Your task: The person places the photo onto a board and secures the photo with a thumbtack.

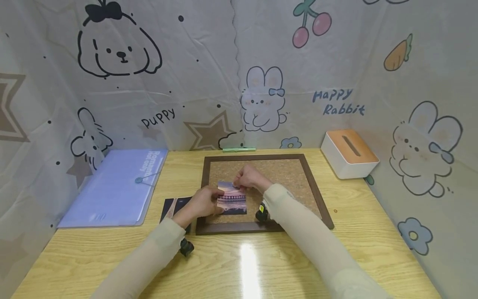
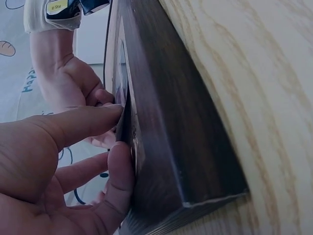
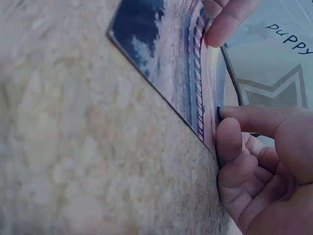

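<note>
A photo print (image 1: 232, 203) of a pink and purple sky over an arched bridge lies on the left half of a framed cork board (image 1: 276, 182). At its left edge my left hand (image 1: 203, 202) holds the print between thumb and finger. My right hand (image 1: 251, 177) is at the print's upper right part, its fingertips close together on a small blue push pin (image 3: 218, 109), mostly hidden by the fingers. In the left wrist view, the print's near edge (image 2: 125, 117) rises slightly between the left fingertips.
A second dark print (image 1: 169, 207) lies left of the board, partly under the left wrist. Farther left is a blue document folder (image 1: 108, 191). A tissue box (image 1: 349, 153) stands at the back right, and a green pen (image 1: 239, 149) lies behind the board.
</note>
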### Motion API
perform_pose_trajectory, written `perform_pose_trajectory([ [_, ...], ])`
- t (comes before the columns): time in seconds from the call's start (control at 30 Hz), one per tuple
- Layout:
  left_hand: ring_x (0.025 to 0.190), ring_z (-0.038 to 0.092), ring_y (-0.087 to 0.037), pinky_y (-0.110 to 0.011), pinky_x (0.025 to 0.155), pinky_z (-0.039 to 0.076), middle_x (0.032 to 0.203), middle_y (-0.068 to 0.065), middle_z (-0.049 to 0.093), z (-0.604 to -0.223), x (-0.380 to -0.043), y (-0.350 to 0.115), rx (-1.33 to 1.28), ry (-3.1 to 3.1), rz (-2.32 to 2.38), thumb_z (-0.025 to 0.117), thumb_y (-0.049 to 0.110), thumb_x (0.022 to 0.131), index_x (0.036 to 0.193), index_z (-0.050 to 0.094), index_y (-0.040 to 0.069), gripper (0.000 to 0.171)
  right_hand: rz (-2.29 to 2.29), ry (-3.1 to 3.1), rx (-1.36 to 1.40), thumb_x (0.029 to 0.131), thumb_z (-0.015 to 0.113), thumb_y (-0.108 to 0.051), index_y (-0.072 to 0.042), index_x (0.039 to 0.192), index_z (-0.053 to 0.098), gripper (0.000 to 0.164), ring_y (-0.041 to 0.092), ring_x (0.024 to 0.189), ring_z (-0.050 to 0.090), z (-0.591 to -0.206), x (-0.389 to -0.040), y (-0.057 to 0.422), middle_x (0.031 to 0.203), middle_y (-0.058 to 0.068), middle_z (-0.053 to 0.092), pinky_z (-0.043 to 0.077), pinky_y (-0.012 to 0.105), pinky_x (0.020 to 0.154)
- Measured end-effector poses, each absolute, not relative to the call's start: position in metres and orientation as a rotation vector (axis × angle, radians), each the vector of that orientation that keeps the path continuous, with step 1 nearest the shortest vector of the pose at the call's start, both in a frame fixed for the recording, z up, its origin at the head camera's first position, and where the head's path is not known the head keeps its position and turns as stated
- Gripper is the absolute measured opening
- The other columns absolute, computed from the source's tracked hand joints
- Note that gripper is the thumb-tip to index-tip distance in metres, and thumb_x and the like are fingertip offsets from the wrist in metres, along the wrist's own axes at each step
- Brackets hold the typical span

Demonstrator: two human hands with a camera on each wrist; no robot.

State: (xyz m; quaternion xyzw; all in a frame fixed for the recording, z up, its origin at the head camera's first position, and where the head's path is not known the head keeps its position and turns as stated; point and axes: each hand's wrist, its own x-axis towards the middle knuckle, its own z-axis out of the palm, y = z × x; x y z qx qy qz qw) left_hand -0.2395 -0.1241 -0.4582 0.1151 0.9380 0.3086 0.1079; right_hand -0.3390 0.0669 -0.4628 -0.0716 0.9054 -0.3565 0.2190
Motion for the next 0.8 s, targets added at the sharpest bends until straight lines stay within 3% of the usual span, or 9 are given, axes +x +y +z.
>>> perform_pose_trajectory([
  [0.17, 0.100, 0.056, -0.025, -0.043, 0.091, 0.049, 0.119, -0.014, 0.062, -0.457, -0.240, -0.126, 0.322, 2.741, 0.900, 0.086, 0.017, 0.078, 0.131, 0.066, 0.009, 0.058, -1.038, 2.443, -0.250, 0.093, 0.069, -0.014, -0.008, 0.084, 0.072, 0.011, 0.013, 0.065, 0.063, -0.460, -0.339, 0.075, 0.077, 0.003, 0.068, 0.047, 0.023, 0.056],
  [0.4, 0.110, 0.062, -0.028, -0.045, 0.096, 0.052, 0.119, -0.013, 0.067, -0.459, -0.239, -0.132, 0.322, 2.729, 0.945, 0.082, 0.017, 0.082, 0.132, 0.065, 0.006, 0.054, -1.086, 2.412, -0.394, 0.094, 0.066, -0.014, -0.008, 0.099, 0.074, 0.011, 0.015, 0.074, 0.064, -0.459, -0.332, 0.088, 0.090, 0.005, 0.072, 0.049, 0.025, 0.063],
  [0.6, 0.105, 0.066, -0.027, -0.039, 0.085, 0.056, 0.116, -0.013, 0.069, -0.455, -0.237, -0.143, 0.329, 2.708, 1.115, 0.074, 0.014, 0.088, 0.134, 0.062, 0.003, 0.048, -1.111, 2.448, -0.402, 0.094, 0.066, -0.019, -0.011, 0.103, 0.072, 0.014, 0.017, 0.077, 0.065, -0.457, -0.323, 0.106, 0.089, 0.005, 0.071, 0.052, 0.028, 0.069],
  [0.8, 0.103, 0.067, -0.026, -0.035, 0.077, 0.057, 0.121, -0.015, 0.067, -0.448, -0.234, -0.153, 0.282, 2.655, 1.219, 0.070, 0.017, 0.092, 0.136, 0.061, 0.008, 0.046, -1.172, 2.449, -0.407, 0.095, 0.065, -0.017, -0.007, 0.105, 0.071, 0.016, 0.019, 0.079, 0.066, -0.449, -0.313, 0.122, 0.092, 0.007, 0.070, 0.054, 0.029, 0.072],
])
